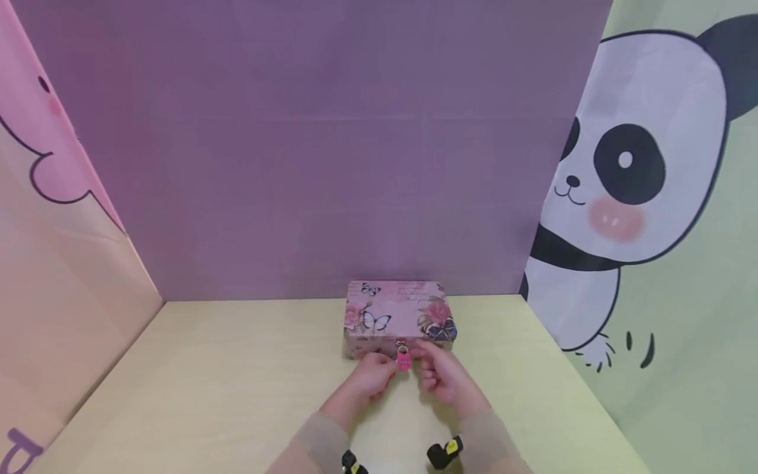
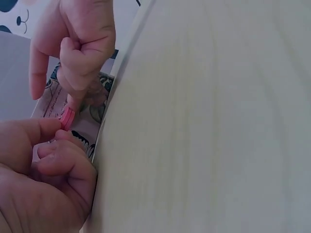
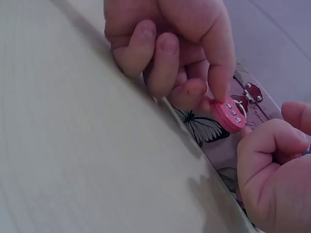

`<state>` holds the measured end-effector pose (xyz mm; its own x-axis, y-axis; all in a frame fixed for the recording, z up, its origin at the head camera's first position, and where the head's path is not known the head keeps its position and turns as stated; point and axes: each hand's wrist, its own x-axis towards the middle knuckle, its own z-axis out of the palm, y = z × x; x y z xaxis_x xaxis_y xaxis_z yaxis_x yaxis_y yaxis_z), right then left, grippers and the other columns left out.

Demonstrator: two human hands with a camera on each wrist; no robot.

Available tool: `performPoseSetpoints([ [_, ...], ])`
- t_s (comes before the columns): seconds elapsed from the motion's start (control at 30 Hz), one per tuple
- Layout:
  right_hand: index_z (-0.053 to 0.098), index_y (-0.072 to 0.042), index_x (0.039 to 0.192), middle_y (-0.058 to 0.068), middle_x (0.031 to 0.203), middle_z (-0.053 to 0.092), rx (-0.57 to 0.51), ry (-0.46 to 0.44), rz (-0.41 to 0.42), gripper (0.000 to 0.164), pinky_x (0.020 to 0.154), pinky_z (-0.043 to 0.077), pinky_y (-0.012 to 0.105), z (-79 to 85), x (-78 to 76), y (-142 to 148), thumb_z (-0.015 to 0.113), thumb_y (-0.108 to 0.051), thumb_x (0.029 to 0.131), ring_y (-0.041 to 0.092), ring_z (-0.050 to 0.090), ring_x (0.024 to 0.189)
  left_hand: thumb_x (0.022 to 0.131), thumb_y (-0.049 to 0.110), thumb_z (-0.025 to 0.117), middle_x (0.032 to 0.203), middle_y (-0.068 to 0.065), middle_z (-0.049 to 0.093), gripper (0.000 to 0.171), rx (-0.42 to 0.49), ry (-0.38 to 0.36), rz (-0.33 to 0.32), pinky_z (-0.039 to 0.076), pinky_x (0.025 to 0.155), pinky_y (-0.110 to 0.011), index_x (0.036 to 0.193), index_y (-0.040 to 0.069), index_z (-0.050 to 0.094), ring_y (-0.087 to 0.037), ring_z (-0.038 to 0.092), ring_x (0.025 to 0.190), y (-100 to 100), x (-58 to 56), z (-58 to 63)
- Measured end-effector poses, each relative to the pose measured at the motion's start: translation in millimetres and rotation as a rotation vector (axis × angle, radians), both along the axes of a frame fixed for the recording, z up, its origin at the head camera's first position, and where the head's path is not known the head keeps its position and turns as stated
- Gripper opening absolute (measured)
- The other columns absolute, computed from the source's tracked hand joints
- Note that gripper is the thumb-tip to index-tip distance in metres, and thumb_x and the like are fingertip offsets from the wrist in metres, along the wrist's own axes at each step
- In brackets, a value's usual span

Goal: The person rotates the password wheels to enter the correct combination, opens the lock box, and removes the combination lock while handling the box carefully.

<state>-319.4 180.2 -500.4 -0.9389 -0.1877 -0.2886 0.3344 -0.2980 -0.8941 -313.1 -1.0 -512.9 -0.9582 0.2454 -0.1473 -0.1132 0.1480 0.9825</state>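
A purple sheet (image 1: 331, 151) rises behind the box and spans the back of the scene. Below it lies the pale table (image 1: 225, 368), running out to both sides of the box and in front of it. The box (image 1: 408, 299) itself, pink with butterflies and flowers, sits near the table's far edge with its lid down.

Both hands meet at the front of the box. The left hand (image 1: 372, 374), left of centre, is mostly curled, thumb and finger pinching the padlock's edge. The right hand (image 1: 444, 374), right of centre, holds the padlock from the other side with thumb and index finger, its other fingers loosely bent.

The pink padlock (image 3: 231, 116) hangs at the box's front, by the metal clasp (image 3: 251, 93). On its face are three small dials (image 3: 233, 112), their numbers too small to read.

The step in hand looks like working the padlock, probably its dials. The next move would seem to call for one hand steadying the padlock against the box while a fingertip of the other handles the dials.
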Motion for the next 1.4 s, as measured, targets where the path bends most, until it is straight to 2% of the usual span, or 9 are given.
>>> performPoseSetpoints([
  [0.17,0.065,-0.01,0.089,-0.012,0.061,0.038,-0.098,-0.011,-0.006,0.021,0.044,0.024,0.015,-3.5,2.4,-2,0.056,-0.022,0.104,0.0,0.031,0.048,0.094,0.016,0.065,0.056,0.006,0.038,0.021,0.058,-0.002,-0.004,0.026,0.039,-0.022,0.078,0.007,0.054,-0.008,0.03,0.042,0,3.7,0.9],
  [0.33,0.059,-0.014,0.08,-0.011,0.06,0.036,-0.124,-0.044,0.011,0.022,0.044,0.026,0.014,-9.4,6.2,-7,0.056,-0.017,0.102,0.0,0.032,0.047,0.091,0.016,0.065,0.058,0.006,0.038,0.018,0.102,-0.01,0.019,0.028,0.039,-0.022,0.082,0.002,0.057,-0.008,0.032,0.044,-1,7.5,-0.6],
  [0.47,0.06,-0.013,0.078,-0.011,0.059,0.035,-0.113,-0.051,0.023,0.021,0.044,0.026,0.014,-12.1,7.9,-10,0.057,-0.015,0.099,0.0,0.033,0.046,0.09,0.015,0.066,0.06,0.005,0.04,0.018,0.117,-0.02,0.03,0.03,0.041,-0.021,0.09,-0.002,0.061,-0.008,0.033,0.047,-2,8.9,-2.7],
  [0.67,0.067,-0.01,0.086,-0.011,0.059,0.036,-0.088,-0.023,0.064,0.015,0.043,0.025,0.014,-12.1,7.1,-10,0.058,-0.012,0.098,0.0,0.034,0.046,0.094,0.016,0.066,0.062,0.005,0.04,0.014,0.141,-0.012,0.004,0.031,0.041,-0.021,0.088,0.005,0.059,-0.008,0.034,0.049,-3,7.5,-3.5],
  [0.83,0.069,-0.008,0.085,-0.011,0.058,0.037,-0.057,-0.003,0.1,0.016,0.043,0.023,0.015,-11.8,5.0,-11,0.058,-0.009,0.096,0.001,0.034,0.046,0.095,0.019,0.068,0.062,0.004,0.04,0.018,0.15,-0.019,-0.009,0.032,0.041,-0.021,0.086,0.009,0.056,-0.009,0.034,0.049,-3,5.7,-2.6],
  [1.1,0.069,-0.004,0.089,-0.01,0.058,0.04,-0.026,-0.002,0.085,0.009,0.043,0.024,0.016,-14.5,1.3,-13,0.061,-0.004,0.091,0.002,0.034,0.047,0.096,0.017,0.066,0.06,0.004,0.039,0.017,0.126,-0.016,0.0,0.032,0.04,-0.021,0.085,0.009,0.057,-0.01,0.035,0.047,-2,2.9,-5.3],
  [1.4,0.068,-0.009,0.082,-0.01,0.058,0.038,0.018,-0.008,0.099,0.017,0.042,0.022,0.015,-15.1,-2.0,-15,0.058,-0.001,0.091,0.001,0.033,0.046,0.096,0.017,0.066,0.061,0.004,0.039,0.018,0.125,-0.033,-0.005,0.032,0.041,-0.021,0.086,0.005,0.058,-0.009,0.035,0.047,-1,3.8,-2.0],
])
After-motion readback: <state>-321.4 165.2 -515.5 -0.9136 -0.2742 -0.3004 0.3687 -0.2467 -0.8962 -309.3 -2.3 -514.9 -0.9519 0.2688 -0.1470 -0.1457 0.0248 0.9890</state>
